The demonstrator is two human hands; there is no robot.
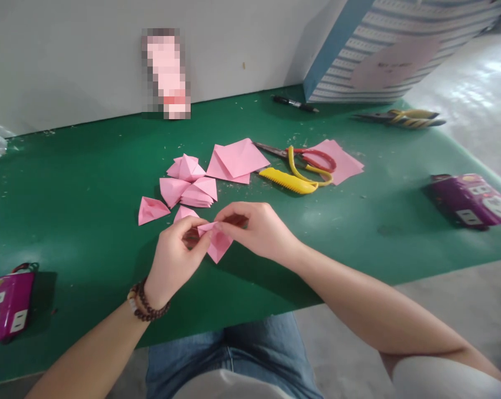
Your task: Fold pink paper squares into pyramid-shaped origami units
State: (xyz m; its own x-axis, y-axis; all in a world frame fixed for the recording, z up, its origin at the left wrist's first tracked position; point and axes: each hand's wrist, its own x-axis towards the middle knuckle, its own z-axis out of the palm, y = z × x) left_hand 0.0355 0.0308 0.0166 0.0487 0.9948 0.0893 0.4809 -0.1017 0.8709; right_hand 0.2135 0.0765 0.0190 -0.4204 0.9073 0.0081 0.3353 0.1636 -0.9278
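Observation:
Between my two hands is a small piece of folded pink paper, its lower corner pointing toward me. My left hand pinches its left side with thumb and forefinger. On the right side, my right hand pinches its upper edge. Just beyond my fingers lie several folded pink paper pieces, some of them stacked, with a single folded piece apart at the left. Flat pink paper sheets rest behind them. Part of one folded piece is hidden by my left hand.
Red-and-yellow-handled scissors lie right of the sheets, partly over more pink sheets. Pliers, a black pen and a striped box are at the back right. Purple devices sit at both sides of the green table.

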